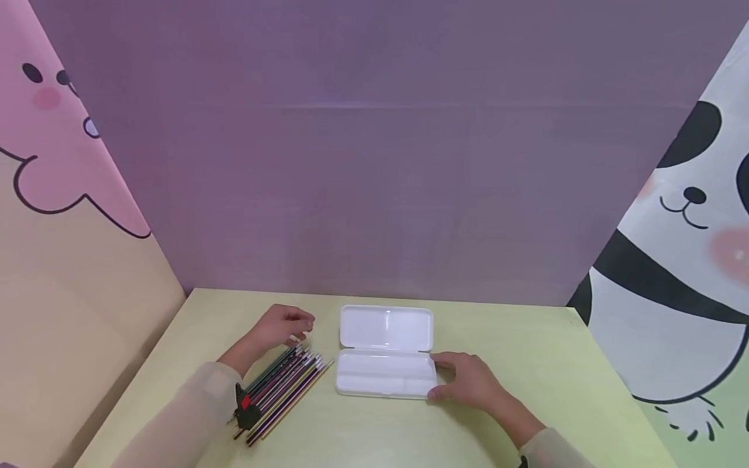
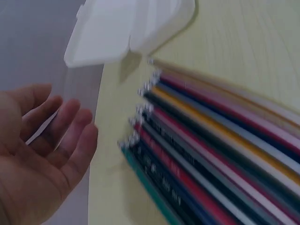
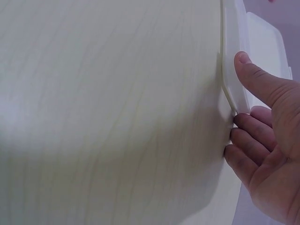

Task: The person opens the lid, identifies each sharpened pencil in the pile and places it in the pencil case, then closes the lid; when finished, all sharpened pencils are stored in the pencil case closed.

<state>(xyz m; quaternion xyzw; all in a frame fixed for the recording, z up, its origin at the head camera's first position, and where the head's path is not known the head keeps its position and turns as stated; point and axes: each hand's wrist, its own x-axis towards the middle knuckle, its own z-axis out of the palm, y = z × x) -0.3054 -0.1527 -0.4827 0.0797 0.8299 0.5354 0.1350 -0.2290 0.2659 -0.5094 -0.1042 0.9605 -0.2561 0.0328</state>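
While the right hand [image 1: 471, 382] grips the right end of the white case [image 1: 380, 375], apparently steadying it, the left hand [image 1: 282, 325], loose and empty, is near the pencils [image 1: 287, 393] on the table [image 1: 497, 328]; picking those up would call for curling its fingers.

One table [image 1: 497, 331], three views
The head view looks forward and down, widest and farthest off; the left wrist view looks closely across pencils [image 2: 211, 136], with the white case [image 2: 108, 30] at upper centre; the right wrist view, also close, shares that case at its frame's upper right
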